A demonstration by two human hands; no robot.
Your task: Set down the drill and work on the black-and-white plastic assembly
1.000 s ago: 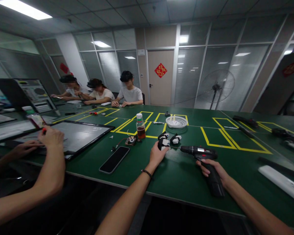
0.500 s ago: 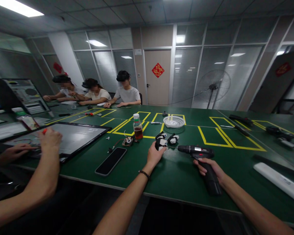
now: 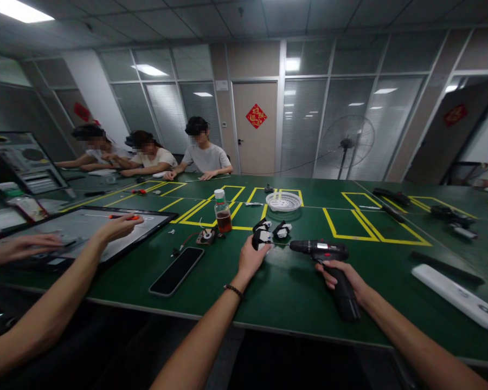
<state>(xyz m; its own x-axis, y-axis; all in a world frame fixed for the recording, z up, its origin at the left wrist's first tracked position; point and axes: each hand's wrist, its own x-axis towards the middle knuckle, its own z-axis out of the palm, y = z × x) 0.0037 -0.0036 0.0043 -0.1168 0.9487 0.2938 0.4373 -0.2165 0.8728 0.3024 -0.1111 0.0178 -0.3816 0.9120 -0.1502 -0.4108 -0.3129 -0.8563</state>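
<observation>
Both hands stayed put at frame centre: the left hand (image 3: 250, 259) still gripped the black-and-white part (image 3: 262, 237) on the worktop (image 3: 293, 292), the right hand (image 3: 338, 275) stayed wrapped around the cordless drill (image 3: 327, 260); only the view shifted.

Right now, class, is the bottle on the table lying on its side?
No, the bottle stands upright on the green table, its white cap on top.

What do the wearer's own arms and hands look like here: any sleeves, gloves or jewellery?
Both forearms are bare, no sleeves in view and no gloves. The left hand has a dark beaded bracelet at the wrist. The right hand shows no ring, watch or band.
</observation>
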